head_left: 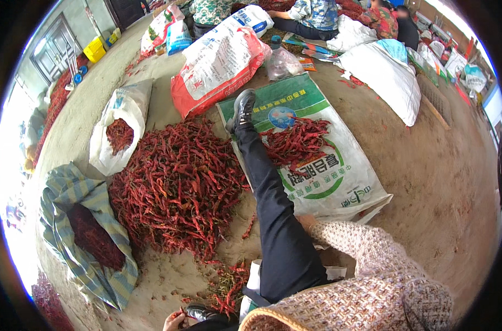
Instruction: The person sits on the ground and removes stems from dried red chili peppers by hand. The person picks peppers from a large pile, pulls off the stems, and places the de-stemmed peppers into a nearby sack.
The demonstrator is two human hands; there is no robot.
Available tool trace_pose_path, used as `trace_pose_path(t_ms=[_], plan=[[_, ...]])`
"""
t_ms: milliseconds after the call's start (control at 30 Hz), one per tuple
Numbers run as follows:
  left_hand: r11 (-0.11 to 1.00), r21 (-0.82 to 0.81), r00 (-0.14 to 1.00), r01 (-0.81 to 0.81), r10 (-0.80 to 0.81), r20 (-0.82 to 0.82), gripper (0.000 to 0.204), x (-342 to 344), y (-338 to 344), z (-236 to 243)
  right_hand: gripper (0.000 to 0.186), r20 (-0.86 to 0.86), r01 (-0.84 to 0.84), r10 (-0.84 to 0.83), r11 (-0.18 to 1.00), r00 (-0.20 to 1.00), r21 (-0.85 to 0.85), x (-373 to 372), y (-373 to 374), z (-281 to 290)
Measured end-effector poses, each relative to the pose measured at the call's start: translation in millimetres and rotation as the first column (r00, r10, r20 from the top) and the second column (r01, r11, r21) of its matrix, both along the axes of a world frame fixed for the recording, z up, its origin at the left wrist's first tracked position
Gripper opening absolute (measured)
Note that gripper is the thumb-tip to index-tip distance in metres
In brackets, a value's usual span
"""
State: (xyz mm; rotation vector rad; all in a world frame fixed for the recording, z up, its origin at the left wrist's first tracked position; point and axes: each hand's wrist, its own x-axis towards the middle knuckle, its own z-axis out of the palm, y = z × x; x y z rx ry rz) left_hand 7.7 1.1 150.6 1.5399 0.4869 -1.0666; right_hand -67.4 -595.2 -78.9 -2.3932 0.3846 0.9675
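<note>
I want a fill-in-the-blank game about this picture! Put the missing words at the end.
1. The big chilli heap on the floor is coloured ____.
2. The smaller pile lies on a flat sack that is white and ____.
3. The hand at the bottom edge is the person's ____ one.
4. The plastic container at upper left is bright ____.

Missing words: red; green; left; yellow.

Right hand (306,222) is mostly lost behind the leg (275,220), by the flat sack (366,190)'s near edge; left hand (175,320)'s cropped at the bottom, grip's too tiny to read.
</note>
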Motion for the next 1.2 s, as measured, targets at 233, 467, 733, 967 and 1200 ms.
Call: trace_pose_path(t_ms=[233,467,733,967,1200], plan=[[0.995,0.008,0.990,0.098,-0.096,-0.106,0.016,15,18,-15,0.026,0.021,-0.061,0.062,0.995,0.998,-0.073,18,1,-27],[0.942,0.183,0.939,0.281,-0.309,0.150,0.016,76,-14,-11,0.012,0.950,0.419,-0.124,0.908,0.286,-0.008,93,-89,84],[0.925,-0.262,0.960,-0.277,0.252,-0.125,0.020,64,-88,-81,0.013,0.747,-0.245,0.103,0.966,0.657,0.082,170,198,154],[0.777,-0.405,0.867,-0.483,0.359,-0.344,0.013,34,-58,-120,0.016,0.382,-0.563,0.652,0.758,0.654,-0.329,193,313,68],[0.716,-0.444,0.830,-0.538,0.360,-0.425,0.016,33,-49,-122,0.032,0.374,-0.073,-0.158,0.842,0.914,0.535,171,324,115]])
